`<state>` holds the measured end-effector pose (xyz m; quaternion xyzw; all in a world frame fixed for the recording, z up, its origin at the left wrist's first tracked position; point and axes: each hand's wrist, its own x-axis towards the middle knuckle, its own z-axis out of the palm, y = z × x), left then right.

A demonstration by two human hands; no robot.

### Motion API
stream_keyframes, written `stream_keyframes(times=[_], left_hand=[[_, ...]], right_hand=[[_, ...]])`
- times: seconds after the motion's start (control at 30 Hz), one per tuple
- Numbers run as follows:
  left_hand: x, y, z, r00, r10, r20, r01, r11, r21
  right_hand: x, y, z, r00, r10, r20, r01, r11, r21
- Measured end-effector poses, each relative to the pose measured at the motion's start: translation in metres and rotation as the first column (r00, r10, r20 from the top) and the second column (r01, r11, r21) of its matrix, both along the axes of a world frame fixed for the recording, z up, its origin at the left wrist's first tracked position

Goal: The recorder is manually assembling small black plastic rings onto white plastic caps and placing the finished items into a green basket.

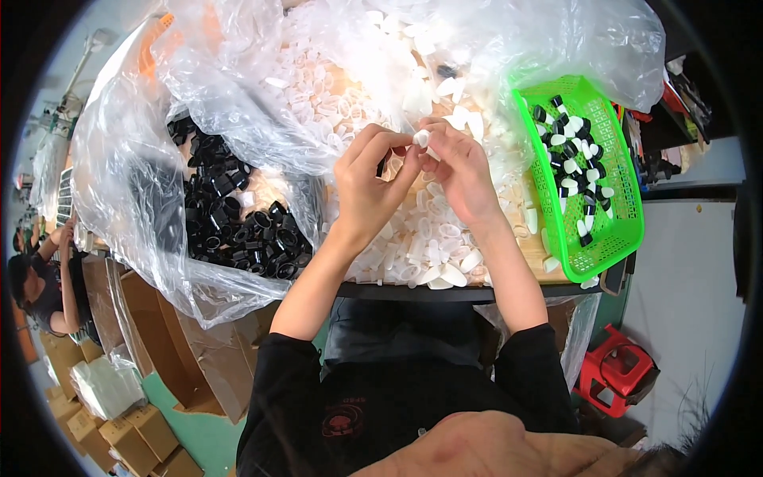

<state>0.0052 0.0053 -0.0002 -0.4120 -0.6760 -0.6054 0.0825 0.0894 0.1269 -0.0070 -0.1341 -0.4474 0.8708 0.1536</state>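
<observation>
Over the middle of the table, my left hand (372,179) and my right hand (467,176) meet at the fingertips. Pinched between them is a small white plastic piece (421,138), mostly covered by fingers. Something dark shows beneath my left fingers, too hidden to name. Under and around my hands lie many loose translucent ring-like pieces (433,230) and white oval pieces (453,275). To the left, a heap of glossy black plastic rings (230,211) lies on clear plastic sheeting. At the right stands a green perforated basket (569,262) holding several black-and-white joined pieces (572,166).
Crumpled clear plastic bags (111,183) cover the table's left and back. Below left are an open cardboard box (163,350) and stacked cartons (131,433). A red stool (612,370) stands below right. Another person (52,286) is at the far left.
</observation>
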Motion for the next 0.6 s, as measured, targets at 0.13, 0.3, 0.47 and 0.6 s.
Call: stream_keyframes(times=[0.13, 0.3, 0.47, 0.6], left_hand=[[-0.0016, -0.0029, 0.0017, 0.999, -0.011, 0.034, 0.012, 0.999, -0.041], [-0.0024, -0.0040, 0.0030, 0.985, -0.062, 0.161, 0.060, 0.998, 0.014], [-0.0058, -0.0043, -0.0060, 0.746, -0.251, 0.617, 0.174, 0.968, 0.183], [-0.0074, -0.0044, -0.0037, 0.244, -0.485, 0.840, 0.088, 0.874, 0.478]], right_hand=[[-0.0008, -0.0046, 0.0015, 0.997, -0.080, -0.010, 0.081, 0.987, 0.136], [-0.0026, -0.0047, -0.0057, 0.980, -0.199, -0.023, 0.200, 0.967, 0.156], [-0.0029, -0.0082, -0.0023, 0.963, -0.268, -0.006, 0.240, 0.850, 0.468], [-0.0044, -0.0106, -0.0019, 0.943, -0.306, -0.133, 0.309, 0.645, 0.699]])
